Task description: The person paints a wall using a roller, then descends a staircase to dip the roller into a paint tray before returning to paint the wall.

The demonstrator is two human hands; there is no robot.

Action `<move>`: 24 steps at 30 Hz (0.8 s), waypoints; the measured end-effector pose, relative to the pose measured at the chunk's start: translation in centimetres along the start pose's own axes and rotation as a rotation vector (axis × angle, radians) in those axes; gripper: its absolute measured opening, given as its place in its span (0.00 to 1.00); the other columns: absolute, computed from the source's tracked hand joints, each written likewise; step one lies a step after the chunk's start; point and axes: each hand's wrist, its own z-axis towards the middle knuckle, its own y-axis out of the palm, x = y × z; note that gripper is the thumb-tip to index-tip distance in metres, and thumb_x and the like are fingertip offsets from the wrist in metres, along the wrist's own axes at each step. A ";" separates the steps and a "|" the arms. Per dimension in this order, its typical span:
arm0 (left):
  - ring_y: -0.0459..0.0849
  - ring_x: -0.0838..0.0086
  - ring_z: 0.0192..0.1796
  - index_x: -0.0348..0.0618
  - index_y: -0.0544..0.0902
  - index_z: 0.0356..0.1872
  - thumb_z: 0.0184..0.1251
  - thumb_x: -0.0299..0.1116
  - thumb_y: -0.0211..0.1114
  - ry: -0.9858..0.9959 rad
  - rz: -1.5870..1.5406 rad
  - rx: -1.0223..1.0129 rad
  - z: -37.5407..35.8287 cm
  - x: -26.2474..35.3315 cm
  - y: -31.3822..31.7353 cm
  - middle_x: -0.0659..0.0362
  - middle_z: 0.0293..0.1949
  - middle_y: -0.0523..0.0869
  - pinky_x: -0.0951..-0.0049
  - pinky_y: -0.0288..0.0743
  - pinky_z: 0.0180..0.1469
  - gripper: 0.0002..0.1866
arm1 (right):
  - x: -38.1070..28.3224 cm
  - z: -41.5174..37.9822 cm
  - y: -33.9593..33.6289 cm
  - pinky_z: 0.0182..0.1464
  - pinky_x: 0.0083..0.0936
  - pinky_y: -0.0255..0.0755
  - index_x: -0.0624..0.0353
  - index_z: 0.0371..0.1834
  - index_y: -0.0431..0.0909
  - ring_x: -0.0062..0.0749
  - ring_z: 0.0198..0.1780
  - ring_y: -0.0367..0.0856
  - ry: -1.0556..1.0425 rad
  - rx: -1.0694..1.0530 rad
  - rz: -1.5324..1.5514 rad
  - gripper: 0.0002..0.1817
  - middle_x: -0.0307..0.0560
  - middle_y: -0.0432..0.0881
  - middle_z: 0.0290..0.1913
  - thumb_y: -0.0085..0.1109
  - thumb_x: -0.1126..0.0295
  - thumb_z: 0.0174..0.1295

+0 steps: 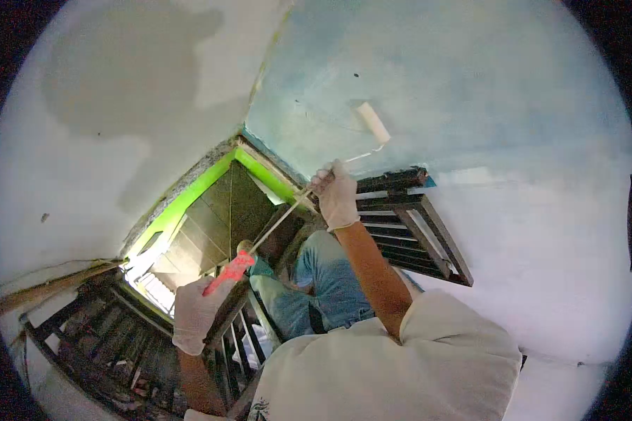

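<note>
A paint roller with a pale cylindrical sleeve [373, 123] rests against or very near the bluish wall [470, 84]; contact is hard to make out. Its thin metal rod runs down to a red handle [229, 272]. My left hand [195, 312], in a whitish glove, is closed round that handle at the lower left. Further up, my gloved right hand [337, 195] grips the rod with fingers wrapped round it, close below the roller's bent frame.
Dark slatted shutters [421, 238] stick out just right of my right forearm. A bright green-edged opening [189, 193] lies at left centre. Dark slatted railing [98, 344] fills the lower left. My jeans-clad legs [316, 281] are below my hands.
</note>
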 end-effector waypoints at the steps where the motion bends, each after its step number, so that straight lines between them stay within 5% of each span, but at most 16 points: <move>1: 0.67 0.82 0.19 0.34 0.80 0.22 0.61 0.44 0.66 0.038 -0.038 0.037 -0.5 0.5 0.0 0.63 0.13 0.70 0.72 0.61 0.23 0.20 | -0.9 -1.3 0.7 0.33 0.33 0.71 0.54 0.30 0.67 0.32 0.26 0.72 -0.018 -0.018 0.053 0.13 0.39 0.70 0.23 0.47 0.60 0.71; 4: 0.75 0.78 0.22 0.33 0.85 0.33 0.56 0.45 0.68 -0.021 -0.020 -0.052 -1.2 2.1 -1.0 0.52 0.17 0.79 0.70 0.70 0.28 0.20 | -3.2 -3.1 1.3 0.32 0.31 0.70 0.54 0.30 0.67 0.31 0.26 0.71 -0.089 -0.003 0.005 0.13 0.38 0.70 0.23 0.47 0.60 0.71; 10: 0.78 0.74 0.22 0.34 0.85 0.34 0.55 0.45 0.69 -0.004 -0.132 -0.050 -1.5 3.1 0.3 0.50 0.18 0.80 0.70 0.70 0.28 0.19 | -8.4 -7.1 2.4 0.32 0.29 0.67 0.53 0.29 0.67 0.29 0.26 0.69 -0.237 -0.052 -0.079 0.15 0.37 0.68 0.22 0.39 0.59 0.74; 16: 0.77 0.69 0.19 0.40 0.86 0.33 0.55 0.46 0.70 0.333 -0.100 0.026 -0.4 5.2 2.2 0.52 0.16 0.78 0.67 0.70 0.27 0.18 | -13.3 -8.9 2.7 0.30 0.25 0.63 0.51 0.29 0.67 0.25 0.25 0.65 -0.519 -0.093 -0.047 0.17 0.35 0.66 0.22 0.39 0.56 0.74; 24: 0.73 0.82 0.23 0.37 0.85 0.31 0.57 0.46 0.69 0.071 -0.215 -0.029 0.0 0.5 4.0 0.60 0.16 0.76 0.72 0.67 0.27 0.18 | -4.4 -4.1 1.5 0.20 0.31 0.65 0.53 0.27 0.68 0.27 0.18 0.67 -0.424 -0.065 -0.030 0.16 0.38 0.67 0.19 0.49 0.56 0.69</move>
